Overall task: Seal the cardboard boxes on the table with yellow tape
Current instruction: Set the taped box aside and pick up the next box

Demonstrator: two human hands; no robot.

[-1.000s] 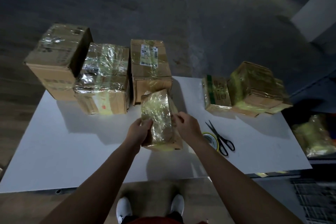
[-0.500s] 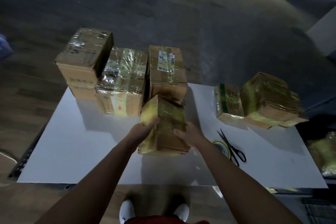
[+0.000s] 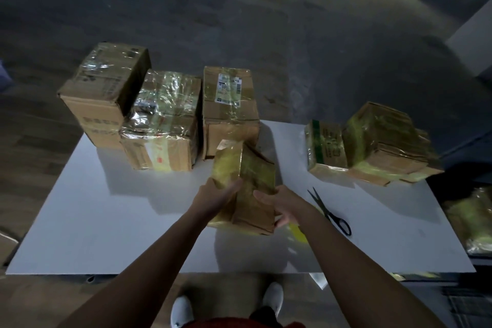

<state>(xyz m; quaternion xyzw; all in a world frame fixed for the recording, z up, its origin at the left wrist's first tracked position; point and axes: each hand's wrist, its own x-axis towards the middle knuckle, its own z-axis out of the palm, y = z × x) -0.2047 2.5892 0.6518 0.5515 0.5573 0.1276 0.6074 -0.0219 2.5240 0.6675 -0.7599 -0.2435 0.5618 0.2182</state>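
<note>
At the centre of the frame both hands grip a small cardboard box (image 3: 246, 189), tilted on the white tabletop (image 3: 106, 221): the left hand (image 3: 215, 198) clasps its left face, the right hand (image 3: 286, 205) its lower right edge. Glossy yellow tape already covers most of it, so the step in hand looks like turning the box to check or reach a bare seam. The next move probably calls for the tape roll (image 3: 299, 230), only a yellow sliver of which shows under the right forearm, and the black-handled scissors (image 3: 330, 212) just right of it.

In the upper left stand three larger boxes, one plain brown box (image 3: 103, 93), one crinkled-film box (image 3: 162, 120) and one labelled box (image 3: 229, 106). At right, a green-striped box (image 3: 326, 146) touches a yellow-wrapped box (image 3: 386, 144).
</note>
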